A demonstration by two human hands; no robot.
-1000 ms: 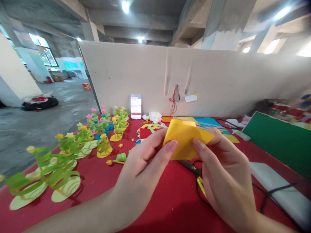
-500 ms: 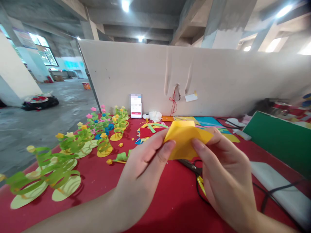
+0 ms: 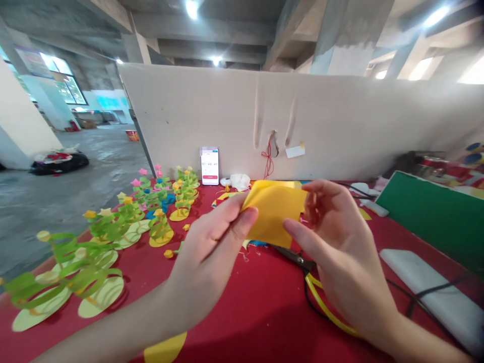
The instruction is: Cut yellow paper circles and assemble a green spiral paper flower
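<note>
Where the red counter (image 3: 264, 312) runs off to the left, a row of green paper spirals (image 3: 75, 267) stands on pale discs, and a phone (image 3: 209, 166) leans upright against the far partition (image 3: 340, 126). Right of these the left hand (image 3: 206, 252) is raised above the counter, thumb and forefinger closed in a pinch on the left edge of a folded yellow paper sheet (image 3: 274, 212), its other fingers loosely curled. The sheet hangs in the air between the 2 hands, clear of the counter and over its middle. The right hand (image 3: 340, 252) has the right side: thumb pressed on the near face low down, fingers spread behind the upper corner, half open yet gripping. Such paper looks very light, thin and limp, quick to crease or tear. It is best held by fingertips at its edges or along a fold, where it is stiffer. Scissors (image 3: 298, 258) lie on the counter under the right hand, with a white strip (image 3: 427, 287) and a green board (image 3: 434, 217) at the right.
</note>
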